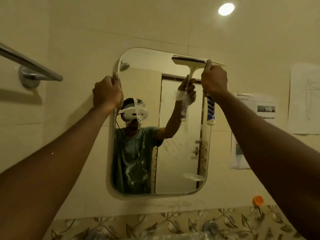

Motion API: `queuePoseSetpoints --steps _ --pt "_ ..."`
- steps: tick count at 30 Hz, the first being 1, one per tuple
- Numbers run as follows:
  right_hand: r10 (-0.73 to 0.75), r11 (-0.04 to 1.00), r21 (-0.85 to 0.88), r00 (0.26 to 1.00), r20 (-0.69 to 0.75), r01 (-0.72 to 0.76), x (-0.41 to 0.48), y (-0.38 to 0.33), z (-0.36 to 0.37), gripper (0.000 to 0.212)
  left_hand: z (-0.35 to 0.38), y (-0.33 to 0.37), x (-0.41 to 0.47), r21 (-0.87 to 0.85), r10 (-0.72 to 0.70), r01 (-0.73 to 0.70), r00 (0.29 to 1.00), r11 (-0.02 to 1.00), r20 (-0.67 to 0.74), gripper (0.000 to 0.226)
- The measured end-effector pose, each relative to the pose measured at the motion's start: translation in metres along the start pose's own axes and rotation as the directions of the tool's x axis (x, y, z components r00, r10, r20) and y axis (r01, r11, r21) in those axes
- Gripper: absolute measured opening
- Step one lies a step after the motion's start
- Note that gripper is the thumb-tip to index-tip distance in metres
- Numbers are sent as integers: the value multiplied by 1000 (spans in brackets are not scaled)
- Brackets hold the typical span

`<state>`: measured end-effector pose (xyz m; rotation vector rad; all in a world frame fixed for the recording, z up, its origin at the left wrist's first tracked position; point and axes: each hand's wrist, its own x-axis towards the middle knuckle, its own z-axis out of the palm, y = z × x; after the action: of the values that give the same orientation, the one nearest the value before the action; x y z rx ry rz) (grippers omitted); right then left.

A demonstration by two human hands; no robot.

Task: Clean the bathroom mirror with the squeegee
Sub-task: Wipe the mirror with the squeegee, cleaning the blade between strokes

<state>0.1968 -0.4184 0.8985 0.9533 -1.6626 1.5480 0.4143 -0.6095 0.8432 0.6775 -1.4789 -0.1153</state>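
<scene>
A rounded rectangular mirror hangs on the cream tiled wall, with soapy streaks across its middle and lower part. My right hand grips the blue-and-white handle of a white squeegee, and the squeegee's blade lies against the glass near the mirror's top right corner. My left hand clasps the mirror's left edge, near its upper corner. The mirror reflects a person in a headset and a green shirt.
A chrome towel bar juts from the wall at upper left. Paper sheets are stuck to the wall right of the mirror. An orange hook sits low right, above a leaf-patterned tile border. A ceiling lamp glows above.
</scene>
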Motion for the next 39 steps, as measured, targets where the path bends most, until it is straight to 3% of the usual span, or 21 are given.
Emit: queuePoseSetpoints --steps 7,11,17,30,39 --pt "-65 996 -63 996 57 69 -26 15 10 43 8 -13 1 -10 53 -53 999 999 -7 49" --pt "-23 1000 -10 995 92 24 -87 48 18 51 10 -15 0 -6 51 -51 999 999 -17 47" --pt "55 998 -9 989 137 -55 -158 85 17 47 6 -12 -1 -2 61 -61 998 998 3 47" --pt "-97 995 -10 995 30 97 -11 -4 8 47 4 -13 -1 43 83 -84 996 996 24 51" --pt "58 998 11 990 127 -60 -156 77 23 46 6 -15 -4 4 57 -57 998 998 10 44"
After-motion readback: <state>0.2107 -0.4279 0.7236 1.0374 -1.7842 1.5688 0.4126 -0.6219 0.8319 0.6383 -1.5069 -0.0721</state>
